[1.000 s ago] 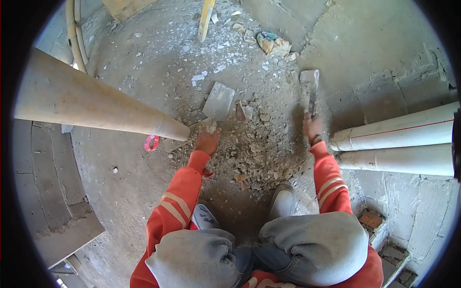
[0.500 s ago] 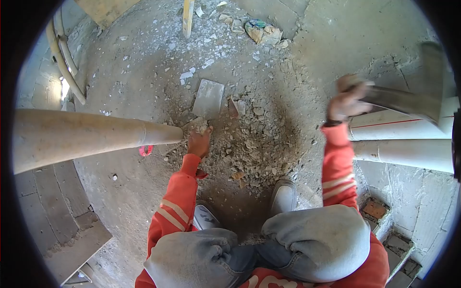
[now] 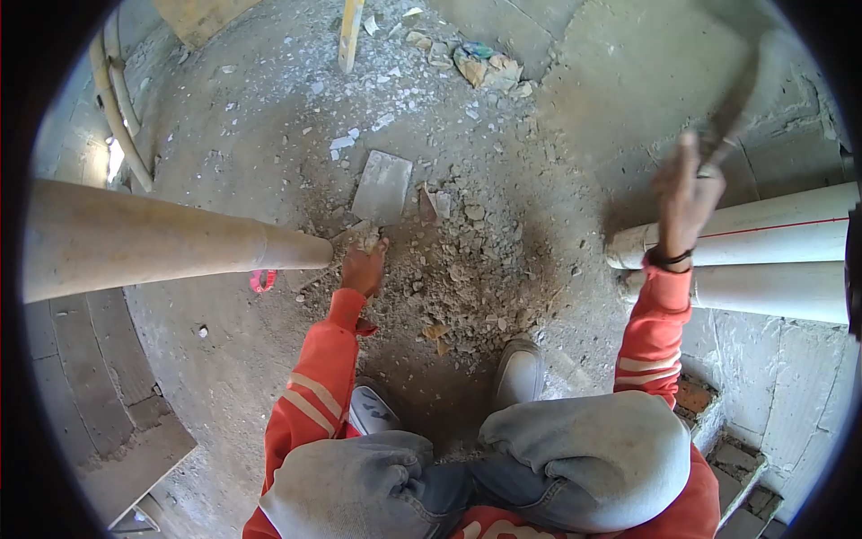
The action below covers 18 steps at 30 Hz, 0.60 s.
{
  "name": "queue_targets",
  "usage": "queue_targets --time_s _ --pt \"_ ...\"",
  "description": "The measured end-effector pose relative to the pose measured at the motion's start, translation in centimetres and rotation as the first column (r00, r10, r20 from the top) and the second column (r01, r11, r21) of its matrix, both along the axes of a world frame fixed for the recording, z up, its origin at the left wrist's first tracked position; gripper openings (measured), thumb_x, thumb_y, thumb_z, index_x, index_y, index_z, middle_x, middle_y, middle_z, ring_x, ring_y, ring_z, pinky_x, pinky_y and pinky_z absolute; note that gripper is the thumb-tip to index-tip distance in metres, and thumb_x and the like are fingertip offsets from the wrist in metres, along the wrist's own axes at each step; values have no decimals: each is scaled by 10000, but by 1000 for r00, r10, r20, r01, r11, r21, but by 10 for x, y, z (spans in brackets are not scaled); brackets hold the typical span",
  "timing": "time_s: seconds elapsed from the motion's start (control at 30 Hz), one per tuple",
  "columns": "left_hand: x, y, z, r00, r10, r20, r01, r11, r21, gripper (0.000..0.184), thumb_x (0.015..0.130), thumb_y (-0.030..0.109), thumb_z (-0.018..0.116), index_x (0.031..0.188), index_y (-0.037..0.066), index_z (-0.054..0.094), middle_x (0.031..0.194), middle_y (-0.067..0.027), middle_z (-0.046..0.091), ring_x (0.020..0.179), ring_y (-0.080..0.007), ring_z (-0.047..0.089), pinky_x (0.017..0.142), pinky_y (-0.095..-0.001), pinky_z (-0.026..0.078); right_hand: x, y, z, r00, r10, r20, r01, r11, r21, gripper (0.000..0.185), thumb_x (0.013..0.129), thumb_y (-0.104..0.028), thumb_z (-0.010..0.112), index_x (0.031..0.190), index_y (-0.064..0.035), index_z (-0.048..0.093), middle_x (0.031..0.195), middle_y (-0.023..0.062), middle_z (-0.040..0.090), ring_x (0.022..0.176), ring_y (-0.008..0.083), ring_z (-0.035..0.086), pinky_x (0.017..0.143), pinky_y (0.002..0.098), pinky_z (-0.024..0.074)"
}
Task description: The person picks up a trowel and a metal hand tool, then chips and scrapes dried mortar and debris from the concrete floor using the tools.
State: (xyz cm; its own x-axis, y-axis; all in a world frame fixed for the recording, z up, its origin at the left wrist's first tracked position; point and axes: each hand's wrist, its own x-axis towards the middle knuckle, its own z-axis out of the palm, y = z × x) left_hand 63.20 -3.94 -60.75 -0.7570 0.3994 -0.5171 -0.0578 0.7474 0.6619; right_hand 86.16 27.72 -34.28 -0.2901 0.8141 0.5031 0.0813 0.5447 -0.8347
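My left hand [image 3: 363,271] is low over the floor, its fingers closed around a pale chunk of rubble [image 3: 366,236]. Just beyond it lies a flat grey tile piece [image 3: 383,187], and a heap of broken rubble [image 3: 471,278] spreads to its right. Raised at the right, my right hand [image 3: 690,190] grips the handle of a pick-like tool [image 3: 734,103]. Motion smears the tool, and its head is hard to make out near the upper right edge.
A thick tan pole [image 3: 180,235] reaches in from the left, ending beside my left hand. Two white pipes [image 3: 763,225] lie at right. A yellowish post [image 3: 351,36] and a crumpled bag [image 3: 488,67] are at the back. My shoes [image 3: 519,373] stand close to the heap.
My right hand has moved right and turned, swinging the tool from pointing sideways to pointing up and away. My left hand stays at the same spot beside the rubble.
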Motion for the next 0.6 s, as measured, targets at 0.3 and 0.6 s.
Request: queue_targets --time_s 0.3,0.6 --pt "3 -7 -25 994 -77 -79 88 985 147 798 866 530 558 1270 -144 418 1165 -377 538 1096 -482 544 945 -487 427 74 30 -269 648 -116 753 247 967 -64 357 881 -310 626 879 45 594 672 244 581 617 337 595 607 434 480" --pt "-6 -6 -54 923 -237 -305 240 970 -28 798 883 535 531 1246 -166 412 1128 -374 561 1080 -477 555 946 -462 437 51 26 -229 474 -173 863 307 952 23 576 862 -559 569 979 0 644 860 278 652 891 461 624 771 506 482"
